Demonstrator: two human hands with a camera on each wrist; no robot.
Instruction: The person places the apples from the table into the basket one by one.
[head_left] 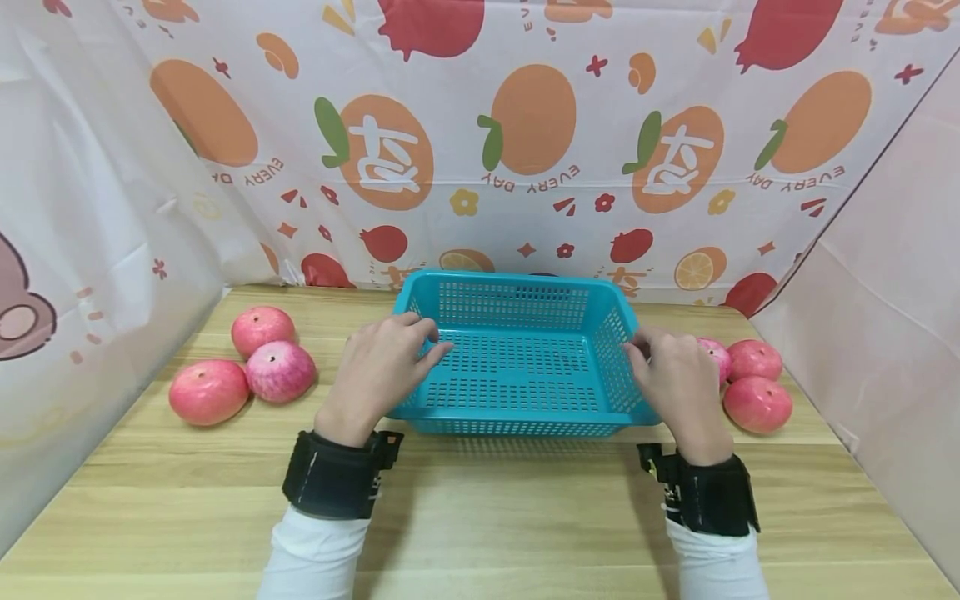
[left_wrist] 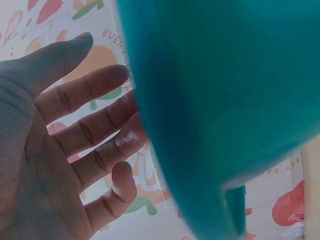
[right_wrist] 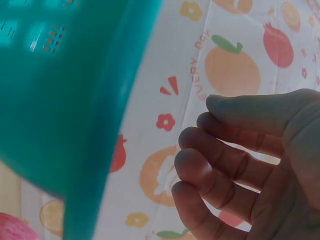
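Observation:
A teal plastic basket point(head_left: 517, 375) with perforated walls stands on the wooden table, and its visible inside holds nothing. My left hand point(head_left: 382, 367) is at the basket's left rim. In the left wrist view, the thumb of that hand is apart from the basket point(left_wrist: 225, 100) and some fingertips meet or overlap its edge; contact is hard to tell. At the right rim is my right hand point(head_left: 678, 383). The right wrist view shows its loosely bent fingers point(right_wrist: 192, 167) with a gap between them and the basket point(right_wrist: 65, 100).
Left of the basket lie a glossy pink fruit point(head_left: 208, 392), another behind it point(head_left: 262, 331) and a streaked purple-pink one point(head_left: 281, 372). Right of it are two pink fruits point(head_left: 757, 405) and a streaked one point(head_left: 716, 357), partly hidden by my right hand. A fruit-printed curtain point(head_left: 465, 208) hangs behind.

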